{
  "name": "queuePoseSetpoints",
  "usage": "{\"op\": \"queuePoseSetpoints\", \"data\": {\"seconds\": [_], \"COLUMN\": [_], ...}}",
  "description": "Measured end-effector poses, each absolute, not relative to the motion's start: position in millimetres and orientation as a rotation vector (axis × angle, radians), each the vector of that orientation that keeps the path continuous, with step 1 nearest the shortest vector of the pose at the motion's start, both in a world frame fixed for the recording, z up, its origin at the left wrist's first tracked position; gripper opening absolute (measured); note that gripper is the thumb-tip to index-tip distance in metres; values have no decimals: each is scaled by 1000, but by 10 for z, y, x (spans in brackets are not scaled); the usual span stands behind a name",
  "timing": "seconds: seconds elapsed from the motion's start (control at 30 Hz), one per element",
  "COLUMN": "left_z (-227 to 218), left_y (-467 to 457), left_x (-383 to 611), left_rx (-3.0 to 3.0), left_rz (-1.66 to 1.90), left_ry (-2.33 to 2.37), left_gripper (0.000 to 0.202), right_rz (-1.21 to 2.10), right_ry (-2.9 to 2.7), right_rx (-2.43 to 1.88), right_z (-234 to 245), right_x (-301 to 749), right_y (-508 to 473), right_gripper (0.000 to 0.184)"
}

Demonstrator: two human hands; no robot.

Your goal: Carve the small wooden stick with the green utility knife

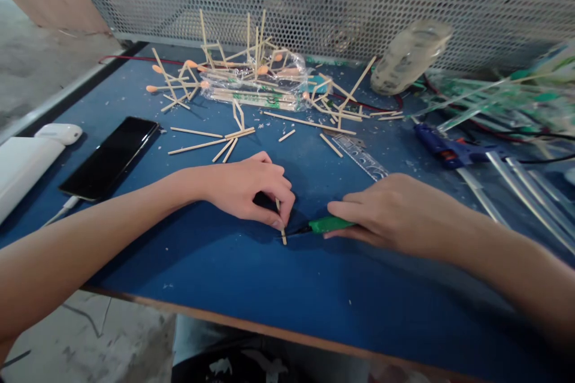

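Observation:
My left hand [251,188] pinches a short wooden stick [284,236] against the blue tabletop, with the stick's lower end showing below the fingertips. From the right, my right hand [386,215] is closed around a green-handled craft knife [330,225]. Its dark, thin blade lies across the stick near that lower end; whether it has cut in is too small to see. Just beyond my left hand lies a joined stick piece [238,133] with several legs. A clear ruler [362,157] lies past my right hand, partly hidden by it.
A phone [110,158] on a cable and a white box [27,167] are at left. Stick figures with orange tips surround a plastic pack of sticks [256,99] at the back. A jar [411,57], a blue glue gun [458,146] and clear glue sticks [534,191] occupy the right.

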State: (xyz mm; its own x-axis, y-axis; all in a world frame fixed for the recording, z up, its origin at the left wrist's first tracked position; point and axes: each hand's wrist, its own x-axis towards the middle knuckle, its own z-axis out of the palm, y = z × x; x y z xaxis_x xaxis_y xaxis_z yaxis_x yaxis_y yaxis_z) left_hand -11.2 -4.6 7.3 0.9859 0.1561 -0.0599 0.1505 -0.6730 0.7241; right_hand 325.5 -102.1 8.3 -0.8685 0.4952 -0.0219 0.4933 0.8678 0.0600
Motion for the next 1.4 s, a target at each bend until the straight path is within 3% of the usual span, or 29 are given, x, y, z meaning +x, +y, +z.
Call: {"op": "queuePoseSetpoints", "data": {"seconds": [0.17, 0.57, 0.9, 1.07, 1.4], "left_z": [88, 95, 83, 86, 93], "left_y": [-101, -111, -106, -109, -108], "left_x": [-107, -104, -87, -85, -82], "left_rx": [2341, 2299, 2296, 2291, 2299], "left_rz": [39, 20, 61, 46, 23], "left_ry": [235, 235, 216, 212, 228], "left_gripper": [16, 20, 18, 17, 19], "right_rz": [156, 160, 117, 219, 73], "right_ry": [3041, 3093, 3084, 3097, 2981], "right_rx": [822, 813, 804, 829, 875], "right_z": [63, 102, 105, 88, 123], "right_x": [3249, 3298, 3300, 3282, 3312], "right_y": [-1016, -1063, -1047, -1067, -1072], "right_gripper": [76, 61, 70, 61, 68]}}
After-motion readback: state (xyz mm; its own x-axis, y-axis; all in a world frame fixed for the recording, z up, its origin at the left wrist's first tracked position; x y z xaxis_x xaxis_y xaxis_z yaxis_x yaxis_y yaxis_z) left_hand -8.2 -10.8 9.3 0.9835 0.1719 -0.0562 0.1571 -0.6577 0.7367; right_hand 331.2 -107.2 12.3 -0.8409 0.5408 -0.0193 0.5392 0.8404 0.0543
